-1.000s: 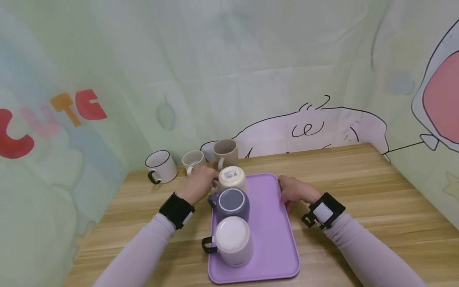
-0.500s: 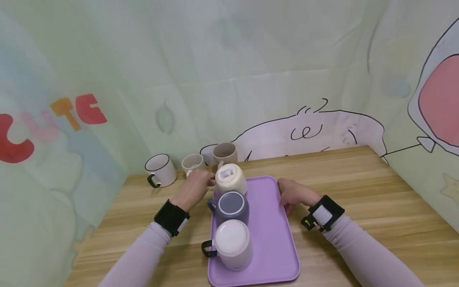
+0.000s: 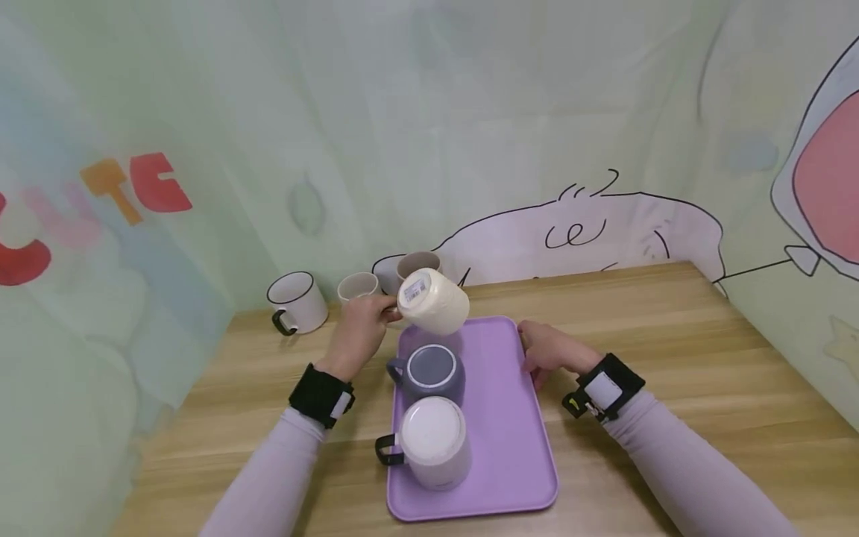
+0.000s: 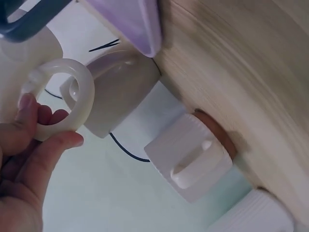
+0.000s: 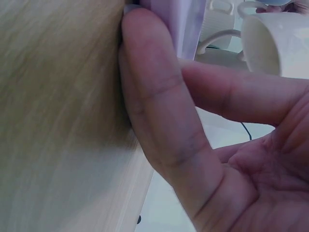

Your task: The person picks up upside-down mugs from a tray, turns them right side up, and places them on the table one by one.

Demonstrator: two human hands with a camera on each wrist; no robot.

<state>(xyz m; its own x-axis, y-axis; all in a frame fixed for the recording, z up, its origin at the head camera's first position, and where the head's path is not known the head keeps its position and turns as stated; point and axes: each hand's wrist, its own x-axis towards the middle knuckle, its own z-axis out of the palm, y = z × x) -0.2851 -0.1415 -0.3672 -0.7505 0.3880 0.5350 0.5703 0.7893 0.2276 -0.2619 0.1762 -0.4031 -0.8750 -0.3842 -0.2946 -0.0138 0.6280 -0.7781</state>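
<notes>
In the head view my left hand (image 3: 359, 332) holds a cream mug (image 3: 435, 302) by its handle, over the far end of the purple tray (image 3: 506, 418). That mug is tilted, its labelled base facing up and left. The left wrist view shows thumb and fingers gripping the ring-shaped handle (image 4: 87, 94). On the tray's left side, a dark grey mug (image 3: 435, 373) and a white mug (image 3: 436, 444) with a black handle stand upside down. My right hand (image 3: 552, 349) grips the tray's right edge; in the right wrist view its fingers (image 5: 166, 96) lie along the rim.
Behind the tray, a taupe mug (image 3: 417, 262), a small beige mug (image 3: 358, 285) and a white black-rimmed mug (image 3: 298, 302) stand upright along the wall. A printed cloth (image 3: 510, 134) hangs behind the wooden table (image 3: 658, 350).
The cream mug, upside down on the tray one second ago, has been lifted and tipped by my left hand. My right hand stays at the tray's edge.
</notes>
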